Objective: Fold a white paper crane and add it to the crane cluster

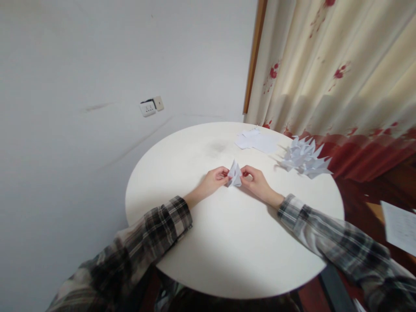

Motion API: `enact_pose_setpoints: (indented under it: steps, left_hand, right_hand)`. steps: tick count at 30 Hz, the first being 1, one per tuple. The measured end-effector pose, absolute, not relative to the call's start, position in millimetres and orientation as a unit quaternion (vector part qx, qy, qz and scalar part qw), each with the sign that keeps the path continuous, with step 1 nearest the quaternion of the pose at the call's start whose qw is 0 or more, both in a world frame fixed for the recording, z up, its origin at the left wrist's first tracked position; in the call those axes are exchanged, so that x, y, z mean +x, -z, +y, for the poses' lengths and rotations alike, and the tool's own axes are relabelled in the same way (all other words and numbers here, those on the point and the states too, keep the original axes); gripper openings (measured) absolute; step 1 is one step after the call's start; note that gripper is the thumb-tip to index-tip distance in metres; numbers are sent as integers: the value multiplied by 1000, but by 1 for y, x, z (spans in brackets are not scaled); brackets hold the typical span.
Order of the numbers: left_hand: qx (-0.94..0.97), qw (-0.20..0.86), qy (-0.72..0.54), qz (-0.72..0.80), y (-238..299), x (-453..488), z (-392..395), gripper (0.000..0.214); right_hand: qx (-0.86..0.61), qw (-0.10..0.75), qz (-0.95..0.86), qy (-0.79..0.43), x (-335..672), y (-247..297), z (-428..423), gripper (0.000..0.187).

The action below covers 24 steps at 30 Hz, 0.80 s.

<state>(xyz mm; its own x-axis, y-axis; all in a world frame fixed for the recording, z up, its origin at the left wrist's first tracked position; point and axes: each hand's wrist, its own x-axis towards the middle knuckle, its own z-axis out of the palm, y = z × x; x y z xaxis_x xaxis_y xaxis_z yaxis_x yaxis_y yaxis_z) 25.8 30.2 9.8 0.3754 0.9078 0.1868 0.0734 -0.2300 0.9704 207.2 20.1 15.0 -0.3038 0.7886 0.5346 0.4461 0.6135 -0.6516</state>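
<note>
My left hand point(214, 178) and right hand point(255, 180) pinch opposite sides of the folded white paper point(234, 172); uneven pulling could tear it or spoil its creases.

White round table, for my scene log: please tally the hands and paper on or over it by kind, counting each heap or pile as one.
Left hand and right hand: 2
Folded paper piece between them: 1
Heap of folded pieces: 1
Pile of flat paper: 1
Total: 5
</note>
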Motion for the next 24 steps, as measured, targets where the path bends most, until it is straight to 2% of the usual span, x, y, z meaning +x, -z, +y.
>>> enact_pose_setpoints:
  steps: [6,13,18,24]
  left_hand:
    - [704,454,-383,388,-15,20,28,22]
    - [730,405,-381,396,-11,16,33,23]
    - [738,388,-379,401,-8,14,36,21]
    - [743,388,-371,400,-4,11,38,21]
  right_hand:
    - [-382,411,-802,-204,216,-17,22,7]
    - [-404,421,-779,-231,218,-12,25,6]
    - [-412,433,-760,-254,220,-12,26,16]
    - [-414,386,-791,-232,227,-12,29,12]
